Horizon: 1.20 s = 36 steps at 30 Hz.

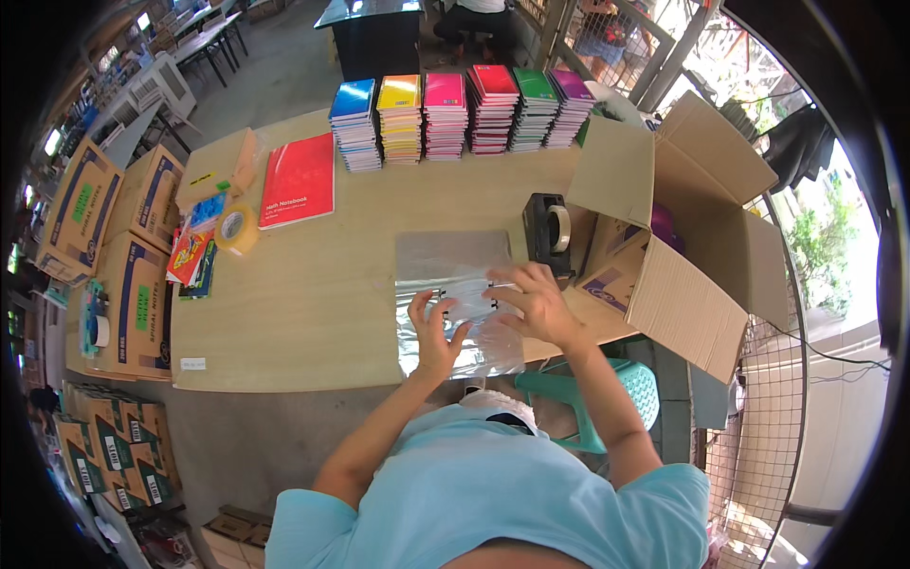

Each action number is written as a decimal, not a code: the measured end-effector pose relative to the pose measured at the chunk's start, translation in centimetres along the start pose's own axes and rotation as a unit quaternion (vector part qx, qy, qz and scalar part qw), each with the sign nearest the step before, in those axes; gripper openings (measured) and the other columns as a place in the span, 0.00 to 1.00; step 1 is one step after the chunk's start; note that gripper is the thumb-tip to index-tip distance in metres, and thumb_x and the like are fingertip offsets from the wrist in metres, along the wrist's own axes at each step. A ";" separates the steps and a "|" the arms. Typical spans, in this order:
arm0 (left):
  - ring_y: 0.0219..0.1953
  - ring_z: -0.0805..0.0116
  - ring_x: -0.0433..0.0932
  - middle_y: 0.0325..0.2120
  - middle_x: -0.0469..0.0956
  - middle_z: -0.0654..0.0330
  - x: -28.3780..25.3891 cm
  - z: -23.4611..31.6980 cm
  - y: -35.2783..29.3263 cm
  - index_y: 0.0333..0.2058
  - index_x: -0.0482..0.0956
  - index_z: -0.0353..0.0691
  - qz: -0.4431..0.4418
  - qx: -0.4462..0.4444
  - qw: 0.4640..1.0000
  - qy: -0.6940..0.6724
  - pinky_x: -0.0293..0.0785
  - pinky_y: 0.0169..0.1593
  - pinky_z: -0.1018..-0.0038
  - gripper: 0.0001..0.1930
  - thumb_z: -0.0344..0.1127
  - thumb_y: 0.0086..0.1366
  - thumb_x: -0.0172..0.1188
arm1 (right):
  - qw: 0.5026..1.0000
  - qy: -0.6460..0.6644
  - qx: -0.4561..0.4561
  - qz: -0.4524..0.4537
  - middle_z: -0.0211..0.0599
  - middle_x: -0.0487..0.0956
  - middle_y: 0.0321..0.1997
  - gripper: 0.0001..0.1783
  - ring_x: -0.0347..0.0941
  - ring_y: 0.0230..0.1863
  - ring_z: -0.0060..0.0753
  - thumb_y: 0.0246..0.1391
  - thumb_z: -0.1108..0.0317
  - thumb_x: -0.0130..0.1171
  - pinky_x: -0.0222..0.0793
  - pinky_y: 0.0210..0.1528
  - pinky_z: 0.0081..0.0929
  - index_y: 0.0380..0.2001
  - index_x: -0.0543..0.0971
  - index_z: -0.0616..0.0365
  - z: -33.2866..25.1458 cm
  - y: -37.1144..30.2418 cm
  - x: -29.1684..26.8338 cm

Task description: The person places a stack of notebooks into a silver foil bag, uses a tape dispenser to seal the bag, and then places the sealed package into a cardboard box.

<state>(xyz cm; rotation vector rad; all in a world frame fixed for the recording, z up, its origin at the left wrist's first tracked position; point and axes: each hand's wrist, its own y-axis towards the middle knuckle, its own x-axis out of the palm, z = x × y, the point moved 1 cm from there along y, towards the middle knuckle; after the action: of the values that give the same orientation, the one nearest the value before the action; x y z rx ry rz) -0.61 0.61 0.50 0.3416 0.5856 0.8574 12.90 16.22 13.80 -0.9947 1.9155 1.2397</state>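
Observation:
A stack of clear plastic sleeves or bags point(453, 254) lies flat at the table's front edge, glossy with reflections. My left hand point(434, 339) rests over its left part, fingers curved and thumb held apart. Over its right part is my right hand point(538, 305), its fingers spread and fingertips at the plastic. Small black marks show on the plastic by the fingertips of both hands; what they are is too small to tell. Neither hand visibly grips anything.
Stacks of spiral notebooks point(445, 119) in several colours line the back edge. A black tape dispenser point(548, 232) and an open carton point(687, 294) stand right. At left are a red notebook point(300, 180), tape roll point(237, 230) and cartons point(133, 303). A green stool point(630, 394) stands below the table.

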 end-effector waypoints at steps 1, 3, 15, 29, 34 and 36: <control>0.59 0.52 0.59 0.58 0.60 0.60 -0.7 0.3 0.2 0.59 0.68 0.51 -0.032 0.015 0.999 0.020 0.61 0.60 0.55 0.33 0.38 0.54 0.71 | 0.995 -0.007 -0.027 -0.100 0.33 0.73 0.59 0.23 0.69 0.57 0.42 0.41 0.65 0.67 0.62 0.56 0.47 0.45 0.81 0.44 0.1 0.5 -0.4; 0.57 0.51 0.61 0.58 0.61 0.59 -3.7 0.2 2.3 0.54 0.76 0.49 -0.068 0.042 0.995 0.053 0.62 0.58 0.56 0.26 0.37 0.55 0.70 | 0.982 -0.010 -0.057 -0.181 0.25 0.78 0.54 0.15 0.76 0.49 0.31 0.42 0.66 0.65 0.65 0.52 0.47 0.38 0.83 0.47 0.4 2.3 0.0; 0.63 0.50 0.63 0.60 0.63 0.54 -6.3 -0.2 11.3 0.65 0.63 0.54 -0.525 0.318 0.784 0.092 0.59 0.64 0.47 0.44 0.50 0.49 0.70 | 0.948 -0.017 -0.169 -0.268 0.36 0.77 0.32 0.05 0.78 0.31 0.44 0.48 0.69 0.56 0.74 0.33 0.41 0.28 0.79 0.55 4.0 5.8 2.3; 0.70 0.47 0.52 0.69 0.49 0.54 -4.9 1.7 11.8 0.67 0.60 0.68 -0.572 0.293 0.747 0.168 0.49 0.69 0.41 0.50 0.53 0.43 0.74 | 0.955 0.128 -0.130 -0.234 0.37 0.73 0.40 0.12 0.76 0.37 0.43 0.42 0.72 0.66 0.73 0.35 0.37 0.34 0.80 0.51 5.6 5.0 3.9; 0.71 0.43 0.47 0.69 0.50 0.52 -4.9 0.6 11.4 0.65 0.62 0.72 -0.572 0.269 0.756 0.173 0.49 0.70 0.45 0.52 0.52 0.37 0.77 | 0.973 0.101 -0.143 -0.147 0.30 0.70 0.41 0.15 0.73 0.43 0.36 0.35 0.73 0.69 0.73 0.36 0.35 0.32 0.82 0.49 2.7 6.4 4.0; 0.71 0.45 0.46 0.68 0.50 0.51 -4.4 -0.1 11.0 0.65 0.63 0.69 -0.586 0.253 0.752 0.167 0.48 0.70 0.47 0.51 0.50 0.38 0.77 | 0.973 0.115 -0.128 -0.153 0.30 0.68 0.43 0.16 0.71 0.46 0.37 0.33 0.72 0.70 0.73 0.37 0.34 0.31 0.83 0.48 2.9 6.4 4.8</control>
<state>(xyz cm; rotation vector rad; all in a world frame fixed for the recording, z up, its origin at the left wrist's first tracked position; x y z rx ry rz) -9.58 3.92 7.53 0.2294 1.1838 -0.5098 5.29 19.39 11.69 -1.5643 1.7080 1.2518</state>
